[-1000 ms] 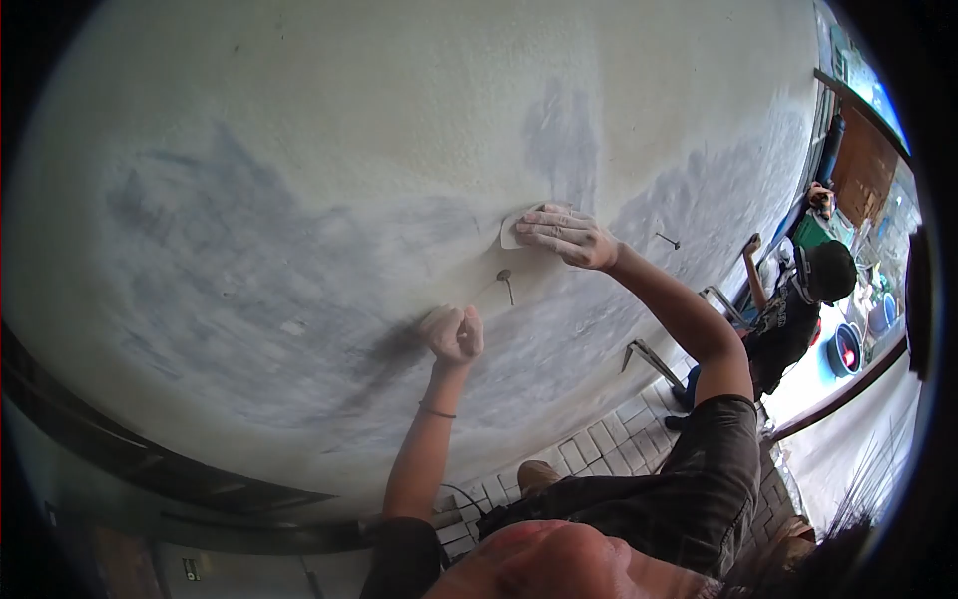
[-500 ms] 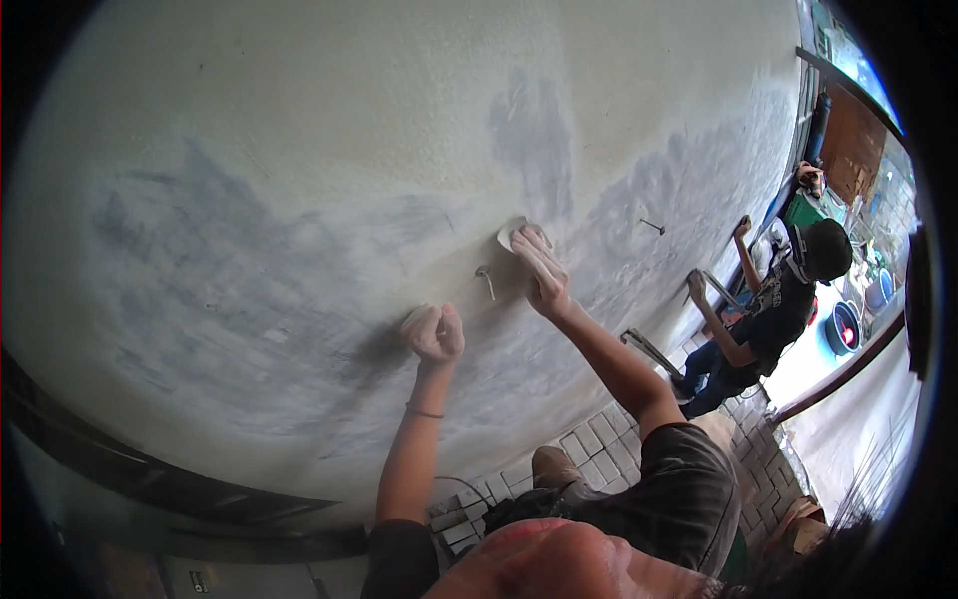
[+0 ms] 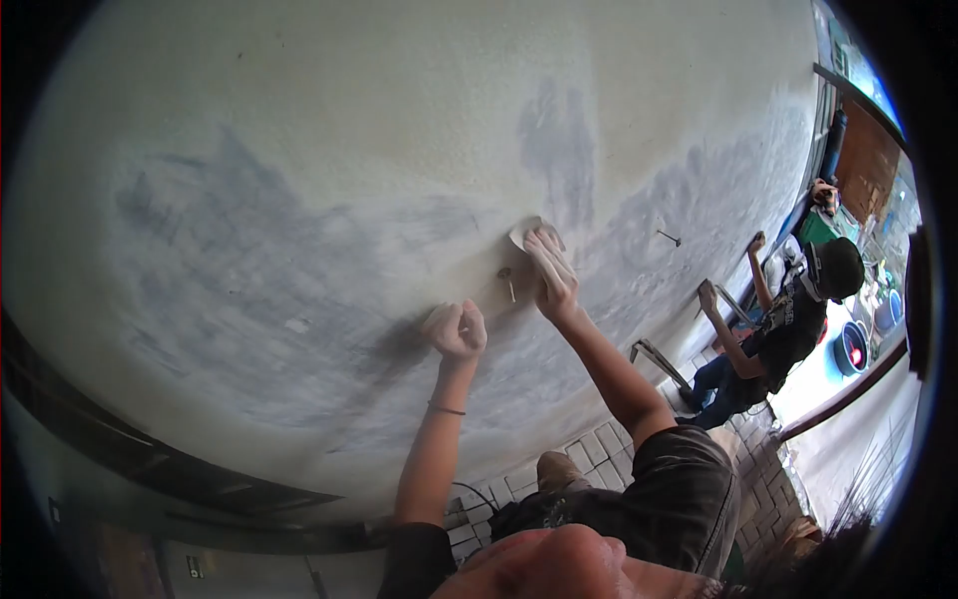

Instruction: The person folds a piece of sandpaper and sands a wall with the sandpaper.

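Note:
My right hand (image 3: 552, 268), dusted with white powder, presses a thin pale sheet (image 3: 536, 229) flat against the wall (image 3: 429, 120). Its fingers lie together over the sheet, which shows past the fingertips. Lower and to the left, my left hand (image 3: 457, 327) is curled against the wall, fingers closed; a pale edge shows at its left side, too hidden to make out. Between the two hands a nail-like metal piece (image 3: 506, 274) sticks out of the wall. Grey-blue smudged patches cover the plaster around both hands.
A second metal piece (image 3: 669, 238) juts from the wall at the right. Beyond it a co-worker in a dark cap (image 3: 836, 268) reaches to the wall beside a metal frame (image 3: 661, 363). A blue tub (image 3: 850, 348) stands behind them. Paving bricks (image 3: 599, 451) lie below.
Since the first frame my right hand has turned its fingers upward and its forearm has swung left. My left hand stays closed at the wall. The co-worker's second arm has come into view.

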`<state>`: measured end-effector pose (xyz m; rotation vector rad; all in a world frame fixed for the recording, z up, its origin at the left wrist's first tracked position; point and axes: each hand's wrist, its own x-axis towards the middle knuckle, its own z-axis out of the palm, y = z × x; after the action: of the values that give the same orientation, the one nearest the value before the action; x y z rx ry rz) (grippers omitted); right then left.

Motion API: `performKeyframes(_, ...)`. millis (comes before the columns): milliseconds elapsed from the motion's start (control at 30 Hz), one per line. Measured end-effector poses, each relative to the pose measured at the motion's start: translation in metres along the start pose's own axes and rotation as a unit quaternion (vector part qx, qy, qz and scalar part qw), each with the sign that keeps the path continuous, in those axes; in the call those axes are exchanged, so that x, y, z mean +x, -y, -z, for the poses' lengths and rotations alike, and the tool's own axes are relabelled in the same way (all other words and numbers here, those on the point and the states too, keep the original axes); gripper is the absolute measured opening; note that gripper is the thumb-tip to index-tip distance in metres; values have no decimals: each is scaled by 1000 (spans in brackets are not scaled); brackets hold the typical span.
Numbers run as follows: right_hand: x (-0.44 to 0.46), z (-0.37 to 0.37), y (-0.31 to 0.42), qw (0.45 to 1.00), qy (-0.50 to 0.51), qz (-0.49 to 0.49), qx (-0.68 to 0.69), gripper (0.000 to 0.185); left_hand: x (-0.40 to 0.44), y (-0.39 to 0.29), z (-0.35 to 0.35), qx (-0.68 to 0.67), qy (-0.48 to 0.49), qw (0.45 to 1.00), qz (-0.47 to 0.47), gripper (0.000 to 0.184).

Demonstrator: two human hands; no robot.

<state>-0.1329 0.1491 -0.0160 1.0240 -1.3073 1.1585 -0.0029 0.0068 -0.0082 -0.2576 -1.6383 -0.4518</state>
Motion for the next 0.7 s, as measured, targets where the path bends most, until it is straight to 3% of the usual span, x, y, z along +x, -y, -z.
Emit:
performKeyframes(100, 1, 3, 2, 1000, -17, -14, 2, 41, -4, 2, -1, -2, 10, 1000, -10, 46)
performKeyframes(267, 107, 5, 21, 1000, -4, 0, 8, 40, 0, 0, 1, -15, 22, 1000, -15, 46)
performKeyframes(367, 98, -2, 19, 999, -32, 8, -3, 39, -2, 3, 1, -17, 15, 999, -27, 47)
performKeyframes(567, -5, -8, 11, 998, -39, -34, -19, 33, -1, 3, -4, -21, -17, 999, -32, 48)
performKeyframes(700, 83, -4, 20, 999, -44, -5, -14, 33, -2, 7, -4, -36, -9, 998, -44, 47)
